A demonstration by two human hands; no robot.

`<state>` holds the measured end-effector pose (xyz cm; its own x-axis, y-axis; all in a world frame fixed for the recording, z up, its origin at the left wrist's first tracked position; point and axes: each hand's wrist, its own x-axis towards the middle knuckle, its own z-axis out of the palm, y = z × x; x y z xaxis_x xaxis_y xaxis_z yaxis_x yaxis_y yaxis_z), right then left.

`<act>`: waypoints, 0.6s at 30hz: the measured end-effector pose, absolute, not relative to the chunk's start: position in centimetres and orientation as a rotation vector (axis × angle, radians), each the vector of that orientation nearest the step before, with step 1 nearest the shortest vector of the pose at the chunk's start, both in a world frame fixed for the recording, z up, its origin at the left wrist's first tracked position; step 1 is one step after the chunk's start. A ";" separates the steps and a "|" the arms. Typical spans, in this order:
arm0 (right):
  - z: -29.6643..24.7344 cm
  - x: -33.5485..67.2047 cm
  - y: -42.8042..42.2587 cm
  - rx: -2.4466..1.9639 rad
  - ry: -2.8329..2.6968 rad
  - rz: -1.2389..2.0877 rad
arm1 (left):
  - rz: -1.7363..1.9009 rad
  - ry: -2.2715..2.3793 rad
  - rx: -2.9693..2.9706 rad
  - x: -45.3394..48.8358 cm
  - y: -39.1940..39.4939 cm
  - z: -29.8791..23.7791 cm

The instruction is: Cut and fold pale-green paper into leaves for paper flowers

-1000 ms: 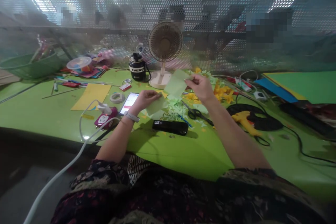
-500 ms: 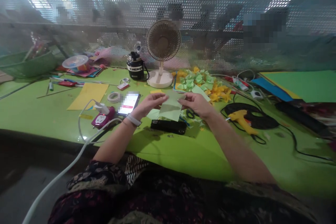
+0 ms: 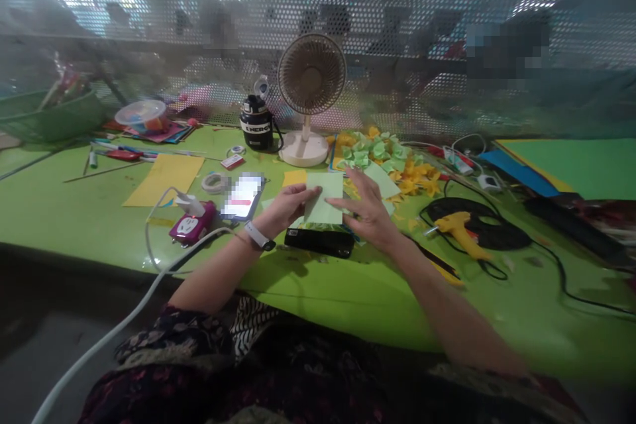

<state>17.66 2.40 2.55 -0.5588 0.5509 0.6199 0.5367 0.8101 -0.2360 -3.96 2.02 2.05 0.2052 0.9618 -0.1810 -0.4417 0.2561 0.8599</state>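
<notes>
Drawn apart since the last frame, our hands no longer pinch the pale green sheet (image 3: 324, 199) together: our right hand (image 3: 365, 209) has let go and now spreads open, fingers fanned, its thumb reaching the sheet's right edge. Our left hand (image 3: 285, 209) grips the sheet's left side between thumb and fingers, so the sheet sits between both hands, just beyond the black case (image 3: 318, 242). We cannot tell whether it touches the bench (image 3: 348, 298) beneath it. A small yellow paper (image 3: 295, 178) lies just past its top left corner, and a second pale green piece (image 3: 381, 180) lies by our right fingers.

Left of our left hand is a phone (image 3: 243, 197), its screen blurred, with a tape roll (image 3: 215, 183) and a yellow card (image 3: 163, 179) farther along. A pink plug (image 3: 191, 225) with a white cable (image 3: 99, 338) sits near our left wrist, which wears a white band (image 3: 257, 236). Beyond the sheet, a heap of green paper leaves (image 3: 370, 149) and yellow paper flowers (image 3: 415, 182) lies near the base of a fan (image 3: 311, 76), which stands beside a black ENERGY flask (image 3: 256, 122). To the right, a yellow glue gun (image 3: 460, 228) rests on a coil of black cable (image 3: 472, 215). A perforated metal screen (image 3: 298, 0) stands behind the bench.
</notes>
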 end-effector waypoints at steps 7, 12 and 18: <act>1.9 16.0 1.2 -0.911 -1.899 0.368 | 1.134 0.628 0.820 -3.3 1.0 2.0; 1.5 15.8 1.0 -1.072 -1.667 0.747 | 1.068 0.552 0.791 -3.0 0.9 1.6; 1.5 15.3 0.8 -1.030 -1.544 0.884 | 1.118 0.598 0.980 -2.5 0.3 1.4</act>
<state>15.27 0.76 1.51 -0.0985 0.9322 0.3482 0.1712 0.3606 -0.9169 -2.51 0.31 1.37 0.3539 0.9328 0.0675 -0.4618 0.1115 0.8800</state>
